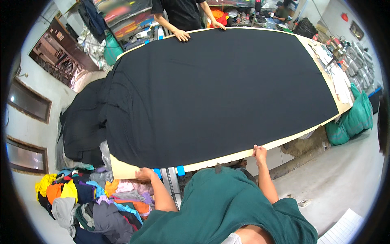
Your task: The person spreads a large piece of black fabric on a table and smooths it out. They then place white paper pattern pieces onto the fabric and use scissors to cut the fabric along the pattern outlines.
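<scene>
Both the left hand (144,174) and right hand (259,153) pinched the near hem of the black cloth (219,93), fingers closed; soft and limp, it seemed best gripped along its edges across the worktop (122,170).

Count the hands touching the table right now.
4: my left hand and right hand at the near edge of the black fabric; a co-worker's two hands at the far edge.
</scene>
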A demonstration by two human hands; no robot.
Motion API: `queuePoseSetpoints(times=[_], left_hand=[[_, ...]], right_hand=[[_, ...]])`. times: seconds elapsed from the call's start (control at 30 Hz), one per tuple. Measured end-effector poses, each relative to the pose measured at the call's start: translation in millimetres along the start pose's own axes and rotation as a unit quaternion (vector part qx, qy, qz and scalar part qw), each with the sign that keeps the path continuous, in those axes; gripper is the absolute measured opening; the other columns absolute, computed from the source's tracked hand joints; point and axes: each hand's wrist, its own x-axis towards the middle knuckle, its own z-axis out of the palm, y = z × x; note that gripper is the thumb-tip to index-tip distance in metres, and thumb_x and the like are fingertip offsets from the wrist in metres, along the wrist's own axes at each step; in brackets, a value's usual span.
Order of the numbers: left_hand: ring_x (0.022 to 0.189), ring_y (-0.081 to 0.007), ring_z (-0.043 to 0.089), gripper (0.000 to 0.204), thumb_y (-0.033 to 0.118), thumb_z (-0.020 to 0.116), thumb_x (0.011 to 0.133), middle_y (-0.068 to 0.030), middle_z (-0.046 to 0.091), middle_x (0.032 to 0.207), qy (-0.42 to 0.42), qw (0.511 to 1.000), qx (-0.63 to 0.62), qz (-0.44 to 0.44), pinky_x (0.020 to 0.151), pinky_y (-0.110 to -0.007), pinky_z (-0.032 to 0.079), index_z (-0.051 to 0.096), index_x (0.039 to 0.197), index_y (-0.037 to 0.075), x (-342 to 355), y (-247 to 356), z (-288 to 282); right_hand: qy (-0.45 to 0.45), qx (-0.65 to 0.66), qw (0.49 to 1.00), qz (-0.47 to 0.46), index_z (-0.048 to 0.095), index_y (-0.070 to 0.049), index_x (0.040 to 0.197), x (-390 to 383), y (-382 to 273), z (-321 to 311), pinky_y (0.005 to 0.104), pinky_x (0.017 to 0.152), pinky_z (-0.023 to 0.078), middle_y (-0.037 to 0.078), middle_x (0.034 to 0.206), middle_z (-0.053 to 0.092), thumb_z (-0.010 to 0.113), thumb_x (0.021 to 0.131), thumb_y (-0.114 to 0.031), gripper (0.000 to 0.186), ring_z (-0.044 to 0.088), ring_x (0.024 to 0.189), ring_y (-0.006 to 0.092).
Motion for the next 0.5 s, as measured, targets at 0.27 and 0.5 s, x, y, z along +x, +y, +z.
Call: queuePoseSetpoints(times=[0.27,0.5], left_hand=[[0.134,-0.0396,0.053,0.047,0.01,0.058,0.099,-0.021,0.059,0.142,-0.195,0.875,-0.093,0.433,0.116,-0.049,0.039,0.054,0.144,-0.001,-140.7,77.5,18.4],[0.141,-0.038,0.049,0.047,0.011,0.059,0.099,-0.0194,0.059,0.145,-0.468,0.667,-0.093,0.572,0.121,-0.05,0.035,0.055,0.146,0.004,-306.5,107.6,13.0]], right_hand=[[0.046,-0.077,0.996,-0.02,0.067,-0.002,0.079,0.0,6.2,3.5,0.0337,0.05,0.046,0.006,0.063,0.062,0.071,0.101,-0.024,0.031,0.056,0.05,0.0142],[-0.005,-0.082,0.997,0.011,0.068,-0.001,0.081,-6.6,8.7,-37.8,0.0337,0.048,0.05,0.007,0.069,0.067,0.072,0.096,-0.021,0.026,0.062,0.053,0.0161]])
